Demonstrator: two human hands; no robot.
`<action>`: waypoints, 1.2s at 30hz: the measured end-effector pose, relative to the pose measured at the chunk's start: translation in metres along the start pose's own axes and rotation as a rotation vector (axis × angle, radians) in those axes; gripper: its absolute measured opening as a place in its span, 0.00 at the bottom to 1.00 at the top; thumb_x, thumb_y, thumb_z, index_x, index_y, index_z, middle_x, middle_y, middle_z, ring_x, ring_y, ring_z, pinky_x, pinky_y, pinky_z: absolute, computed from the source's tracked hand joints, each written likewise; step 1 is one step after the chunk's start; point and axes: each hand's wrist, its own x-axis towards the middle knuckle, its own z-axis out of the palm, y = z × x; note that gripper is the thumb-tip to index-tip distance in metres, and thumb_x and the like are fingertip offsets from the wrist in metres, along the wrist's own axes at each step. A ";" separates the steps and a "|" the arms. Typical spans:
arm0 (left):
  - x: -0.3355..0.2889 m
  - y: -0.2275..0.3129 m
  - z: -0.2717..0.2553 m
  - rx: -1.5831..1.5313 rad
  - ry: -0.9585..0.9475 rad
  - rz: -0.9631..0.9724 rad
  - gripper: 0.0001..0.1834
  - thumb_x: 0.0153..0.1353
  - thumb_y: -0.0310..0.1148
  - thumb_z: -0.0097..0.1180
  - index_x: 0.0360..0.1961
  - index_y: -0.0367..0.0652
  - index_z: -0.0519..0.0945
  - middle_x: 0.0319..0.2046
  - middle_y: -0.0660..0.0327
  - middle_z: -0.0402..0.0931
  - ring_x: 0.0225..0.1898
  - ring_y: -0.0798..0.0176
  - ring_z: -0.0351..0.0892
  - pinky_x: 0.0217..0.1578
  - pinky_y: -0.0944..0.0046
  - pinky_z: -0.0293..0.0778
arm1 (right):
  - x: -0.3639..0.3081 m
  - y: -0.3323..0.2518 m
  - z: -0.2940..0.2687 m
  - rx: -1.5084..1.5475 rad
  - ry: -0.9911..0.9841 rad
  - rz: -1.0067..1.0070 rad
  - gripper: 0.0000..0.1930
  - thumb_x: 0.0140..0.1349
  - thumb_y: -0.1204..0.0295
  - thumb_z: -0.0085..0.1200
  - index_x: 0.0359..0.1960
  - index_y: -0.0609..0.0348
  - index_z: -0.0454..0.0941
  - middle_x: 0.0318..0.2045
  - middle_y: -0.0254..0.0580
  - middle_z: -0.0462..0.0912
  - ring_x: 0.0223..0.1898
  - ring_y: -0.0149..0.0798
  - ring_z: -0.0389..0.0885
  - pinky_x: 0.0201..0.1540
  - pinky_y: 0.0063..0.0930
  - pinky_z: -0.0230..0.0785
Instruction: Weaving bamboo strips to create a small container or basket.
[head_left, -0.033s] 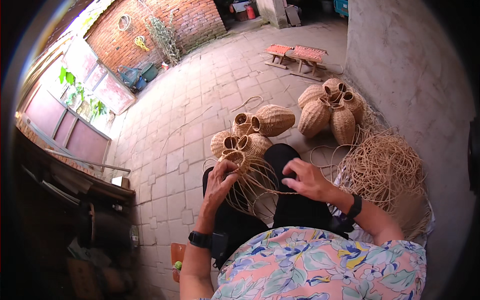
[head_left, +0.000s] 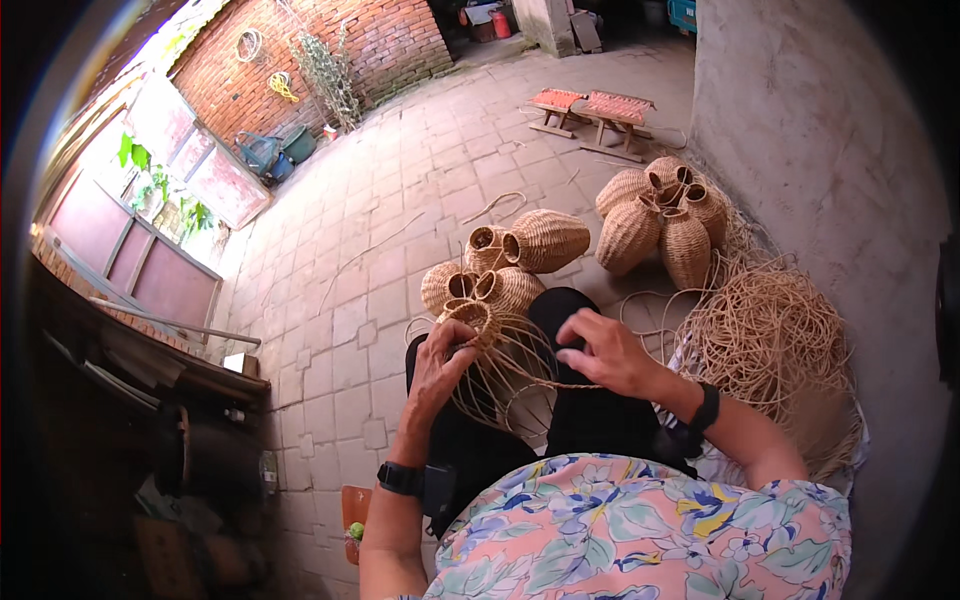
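Note:
My left hand [head_left: 440, 360] is closed on the rim of a small woven wicker basket [head_left: 472, 318], whose mouth tilts up above my lap. Loose wicker strands [head_left: 500, 375] fan out below the rim, across my dark trousers. One twisted strand [head_left: 555, 384] stretches rightward from them to my right hand [head_left: 610, 355], which is curled around it with thumb and forefinger bent. Its far end is hidden behind that hand. Just beyond the held basket sits a cluster of similar rounded baskets [head_left: 545, 242] on the paving, some lying on their sides.
A second group of baskets [head_left: 630, 235] stands to the right, beside a big heap of loose wicker [head_left: 770, 335] against the grey wall [head_left: 810, 150]. Two low stools with woven red seats [head_left: 617, 108] are farther off. Dark clutter [head_left: 200, 450] fills the left side.
My right hand has shifted slightly left and its fingers have drawn closer together. My left hand and the basket stay in place.

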 end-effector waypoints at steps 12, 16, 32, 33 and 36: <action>0.001 0.007 0.015 0.004 0.059 0.043 0.10 0.51 0.30 0.61 0.34 0.37 0.79 0.32 0.57 0.76 0.36 0.60 0.77 0.40 0.61 0.73 | 0.102 -0.011 0.037 0.025 -0.269 -0.165 0.13 0.57 0.64 0.58 0.35 0.61 0.82 0.32 0.48 0.82 0.35 0.47 0.82 0.38 0.38 0.72; 0.002 0.001 0.017 0.017 0.081 0.087 0.09 0.51 0.29 0.61 0.34 0.37 0.79 0.32 0.56 0.77 0.36 0.57 0.78 0.40 0.60 0.74 | 0.105 -0.018 0.035 0.013 -0.306 -0.109 0.09 0.54 0.68 0.57 0.31 0.61 0.81 0.32 0.49 0.82 0.32 0.50 0.82 0.36 0.41 0.73; 0.005 0.003 0.010 0.104 0.019 0.186 0.13 0.58 0.33 0.55 0.41 0.36 0.80 0.37 0.52 0.78 0.39 0.54 0.79 0.44 0.60 0.74 | 0.089 -0.020 0.042 -0.364 0.002 -0.649 0.10 0.50 0.79 0.56 0.33 0.60 0.68 0.29 0.47 0.73 0.33 0.49 0.77 0.37 0.41 0.71; 0.004 0.003 0.011 0.104 0.020 0.185 0.13 0.58 0.33 0.55 0.41 0.36 0.80 0.37 0.52 0.78 0.39 0.54 0.79 0.44 0.60 0.74 | 0.091 -0.022 0.041 -0.442 0.005 -0.679 0.11 0.48 0.79 0.56 0.32 0.60 0.68 0.29 0.46 0.72 0.33 0.49 0.77 0.36 0.40 0.70; 0.004 0.002 0.014 0.048 0.066 0.132 0.12 0.58 0.34 0.60 0.40 0.39 0.83 0.35 0.51 0.79 0.39 0.50 0.80 0.44 0.57 0.74 | 0.091 -0.020 0.044 -0.433 0.061 -0.691 0.12 0.46 0.79 0.56 0.31 0.60 0.68 0.29 0.46 0.72 0.33 0.48 0.76 0.35 0.39 0.70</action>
